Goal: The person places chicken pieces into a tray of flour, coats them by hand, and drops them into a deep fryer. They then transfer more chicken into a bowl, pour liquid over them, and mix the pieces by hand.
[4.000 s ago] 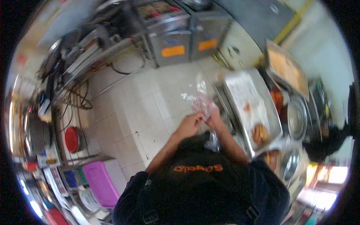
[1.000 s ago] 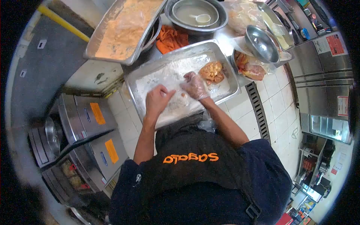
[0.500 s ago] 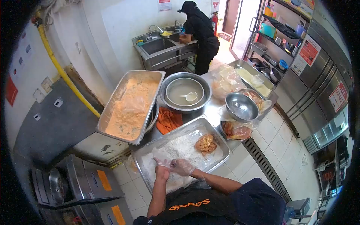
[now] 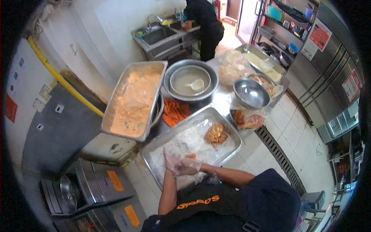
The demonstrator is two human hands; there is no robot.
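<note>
My left hand (image 4: 171, 162) and my right hand (image 4: 189, 167), both in clear plastic gloves, meet over the near part of a metal tray (image 4: 228, 157). The left fingers stretch toward the far side, while the right fingers overlap the left palm and are blurred. White flour (image 4: 185, 139) is heaped in the tray just beyond my hands. A small orange-red piece (image 4: 190, 156) shows right beside the right hand. At the tray's right side, a clump of wet, battered-looking meat (image 4: 215, 134) rests on the flour.
A deep pan of orange breading (image 4: 135, 100) stands left, beside an orange cloth (image 4: 174, 112). Behind are nested metal bowls with cloudy liquid and a white scoop (image 4: 197, 85). Right are a metal bowl (image 4: 252, 92) and bagged meat (image 4: 247, 118). A person (image 4: 206, 23) stands at the sink (image 4: 158, 37).
My hands have moved slightly right and up in view, and the left fingers now point farther forward. The orange-red piece has come into sight. The whole view has tilted.
</note>
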